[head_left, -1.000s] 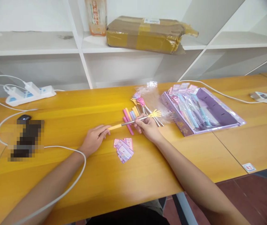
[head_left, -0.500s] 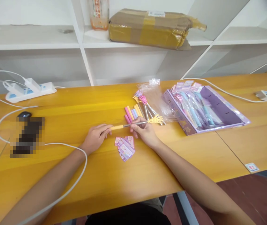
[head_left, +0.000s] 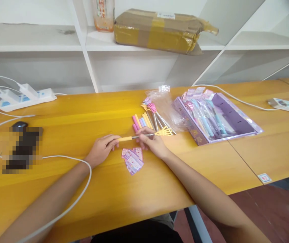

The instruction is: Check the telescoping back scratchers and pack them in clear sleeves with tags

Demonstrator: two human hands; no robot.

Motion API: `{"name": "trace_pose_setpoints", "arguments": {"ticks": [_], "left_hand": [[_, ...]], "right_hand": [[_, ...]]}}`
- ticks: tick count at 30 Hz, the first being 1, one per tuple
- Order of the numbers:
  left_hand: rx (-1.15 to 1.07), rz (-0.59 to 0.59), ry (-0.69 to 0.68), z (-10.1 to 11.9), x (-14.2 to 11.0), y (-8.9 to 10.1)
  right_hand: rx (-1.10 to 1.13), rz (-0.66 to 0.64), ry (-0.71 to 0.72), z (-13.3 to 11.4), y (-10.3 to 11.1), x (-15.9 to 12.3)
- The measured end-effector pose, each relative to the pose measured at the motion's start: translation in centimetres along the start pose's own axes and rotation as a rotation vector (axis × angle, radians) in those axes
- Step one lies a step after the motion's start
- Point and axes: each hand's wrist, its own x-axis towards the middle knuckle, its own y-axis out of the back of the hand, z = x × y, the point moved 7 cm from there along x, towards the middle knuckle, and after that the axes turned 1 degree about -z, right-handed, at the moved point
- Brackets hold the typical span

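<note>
A back scratcher with a yellow handle, a thin metal rod and a yellow hand-shaped head [head_left: 163, 131] lies level across both hands, above the table. My left hand [head_left: 103, 147] is closed round the handle's end. On the rod, just short of the head, my right hand [head_left: 150, 141] has its fingers curled. Just beyond it are several loose pink, yellow and blue handle tubes [head_left: 144, 119]. Metal rods with a pink scratcher head [head_left: 152, 107], a purple one and a yellow one lie next to them. Below my hands is a loose pile of pink and purple cards [head_left: 133, 161].
Clear plastic bags [head_left: 166, 101] lie behind the rods. A purple display box [head_left: 197, 135] at right holds several bagged scratchers. A white cable [head_left: 90, 172] crosses my left forearm. Power strips [head_left: 27, 99] stand left and right. A taped carton [head_left: 157, 32] sits on the shelf.
The view has shifted slightly, moving everything a little left. My right thumb, which pressed on the rod before, seems to have eased, and more of the rod shows. The left grip is unchanged.
</note>
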Motion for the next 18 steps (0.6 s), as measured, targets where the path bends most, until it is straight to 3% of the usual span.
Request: {"name": "trace_pose_setpoints", "arguments": {"ticks": [3, 6, 10, 18], "left_hand": [[-0.045, 0.030, 0.066, -0.4, 0.2, 0.3], [0.040, 0.004, 0.047, 0.0, 0.3, 0.2], [0.142, -0.037, -0.016, 0.4, 0.3, 0.0], [0.143, -0.047, -0.036, 0.3, 0.2, -0.2]], "right_hand": [[0.123, 0.135, 0.070, -0.8, 2.1, 0.5], [0.138, 0.242, 0.114, -1.2, 3.2, 0.6], [0.082, 0.262, 0.114, -1.0, 2.7, 0.3], [0.067, 0.246, 0.124, -0.4, 1.5, -0.3]]}}
